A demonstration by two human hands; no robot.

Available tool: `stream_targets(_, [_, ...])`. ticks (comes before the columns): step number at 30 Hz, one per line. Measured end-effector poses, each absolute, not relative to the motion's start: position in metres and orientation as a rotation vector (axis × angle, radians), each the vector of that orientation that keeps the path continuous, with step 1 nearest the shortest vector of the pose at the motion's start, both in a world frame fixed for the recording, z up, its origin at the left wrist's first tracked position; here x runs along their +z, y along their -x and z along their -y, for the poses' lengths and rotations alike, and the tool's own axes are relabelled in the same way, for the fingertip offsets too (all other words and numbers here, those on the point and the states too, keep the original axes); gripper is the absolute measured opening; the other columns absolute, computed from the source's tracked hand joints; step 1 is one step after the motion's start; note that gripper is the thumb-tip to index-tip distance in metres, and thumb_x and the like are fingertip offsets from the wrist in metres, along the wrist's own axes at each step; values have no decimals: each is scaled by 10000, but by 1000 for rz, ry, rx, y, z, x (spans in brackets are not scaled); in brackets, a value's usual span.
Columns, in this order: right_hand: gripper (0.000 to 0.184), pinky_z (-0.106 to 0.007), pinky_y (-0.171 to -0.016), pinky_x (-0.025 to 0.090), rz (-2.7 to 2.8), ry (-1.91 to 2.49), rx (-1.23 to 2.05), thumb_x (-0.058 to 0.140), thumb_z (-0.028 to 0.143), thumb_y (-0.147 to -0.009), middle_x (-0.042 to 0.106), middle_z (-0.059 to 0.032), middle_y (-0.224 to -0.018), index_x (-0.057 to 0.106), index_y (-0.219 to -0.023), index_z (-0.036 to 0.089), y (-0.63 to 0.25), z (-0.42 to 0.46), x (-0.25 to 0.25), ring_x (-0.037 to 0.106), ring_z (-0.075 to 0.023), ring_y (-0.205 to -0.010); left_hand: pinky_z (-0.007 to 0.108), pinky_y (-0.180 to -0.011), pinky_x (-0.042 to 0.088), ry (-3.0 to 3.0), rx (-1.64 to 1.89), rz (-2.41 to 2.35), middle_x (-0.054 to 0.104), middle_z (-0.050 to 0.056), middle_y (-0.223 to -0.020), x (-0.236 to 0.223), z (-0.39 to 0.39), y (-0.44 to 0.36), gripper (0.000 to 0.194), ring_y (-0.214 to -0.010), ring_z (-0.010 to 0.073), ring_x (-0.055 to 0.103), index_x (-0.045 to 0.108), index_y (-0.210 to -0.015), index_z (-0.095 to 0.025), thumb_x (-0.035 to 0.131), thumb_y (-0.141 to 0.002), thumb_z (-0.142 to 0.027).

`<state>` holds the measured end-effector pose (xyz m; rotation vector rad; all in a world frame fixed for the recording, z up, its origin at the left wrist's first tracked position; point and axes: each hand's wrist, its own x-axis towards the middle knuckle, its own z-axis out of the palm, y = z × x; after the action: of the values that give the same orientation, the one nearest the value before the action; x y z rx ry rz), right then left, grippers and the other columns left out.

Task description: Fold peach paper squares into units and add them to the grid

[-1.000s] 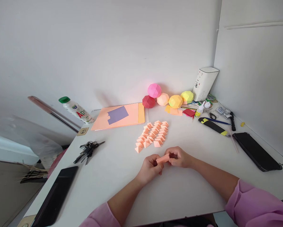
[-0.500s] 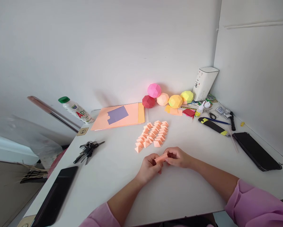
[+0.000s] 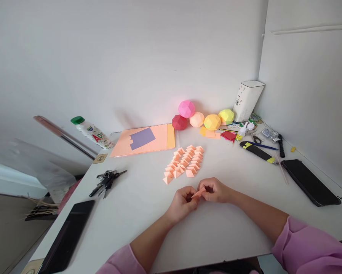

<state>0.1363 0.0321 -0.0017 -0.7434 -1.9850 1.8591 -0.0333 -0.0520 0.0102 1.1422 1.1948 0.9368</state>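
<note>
A small folded piece of peach paper [image 3: 198, 193] is pinched between both hands, low over the white table. My left hand [image 3: 182, 203] grips its near left end with thumb and fingers. On the other end, my right hand [image 3: 214, 191] closes with thumb and curled fingertips, which cover part of the paper. Just beyond the hands, several folded peach paper pieces [image 3: 185, 161] stand in slanting rows, each with a pointed, tent-like shape.
Faceted paper balls [image 3: 212, 122] line the wall. Peach sheets [image 3: 119, 146] lie at back left. Keys [image 3: 107, 182], a black flat device [image 3: 69, 232] and a bottle [image 3: 93, 133] are leftward. A utility knife [image 3: 258, 153], glue bottle [image 3: 241, 132] and phone [image 3: 309, 182] are rightward.
The peach paper has turned between my fingers and now shows a narrower face. My left hand has shifted slightly right, closer to my right hand.
</note>
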Motion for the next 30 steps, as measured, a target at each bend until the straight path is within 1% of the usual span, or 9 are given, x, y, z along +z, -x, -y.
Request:
stream_targets(8, [50, -210, -490, 304, 1957, 755, 1874, 538, 150, -674, 460, 38, -603, 491, -659, 156, -136, -31, 5, 392, -81, -525, 209, -473, 299, -1113, 919, -1208, 511, -36, -530, 12, 51, 33, 147, -482, 84, 429, 476, -620, -169, 592, -686, -229])
stream_targets(16, [73, -209, -489, 292, 1958, 696, 1896, 555, 204, -722, 455, 42, -603, 511, -701, 149, -137, -33, 3, 374, -78, -521, 224, -511, 355, -1107, 939, -1195, 522, -24, -575, 11, 52, 35, 139, -521, 99, 475, 508, -678, -167, 588, -722, -273])
stream_targets(20, [116, -206, -481, 287, 1970, 713, 1897, 578, 246, -727, 448, 44, -591, 518, -703, 149, -137, -33, 2, 367, -78, -516, 222, -501, 352, -1127, 931, -1210, 516, -24, -565, 12, 52, 33, 161, -517, 99, 475, 505, -666, -170, 599, -720, -290])
stream_targets(26, [133, -208, -480, 288, 1965, 714, 1910, 587, 266, -734, 435, 45, -589, 526, -710, 151, -136, -33, 0, 359, -78, -513, 215, -488, 335, -1151, 923, -1222, 522, -24, -551, 12, 51, 33, 143, -499, 92, 455, 514, -672, -167, 566, -744, -279])
stream_targets(30, [135, -207, -478, 285, 1957, 701, 1922, 587, 266, -733, 434, 48, -590, 525, -707, 149, -136, -32, -1, 349, -74, -509, 210, -474, 329, -1164, 913, -1258, 509, -34, -535, 12, 51, 33, 118, -485, 91, 451, 498, -654, -169, 571, -715, -240])
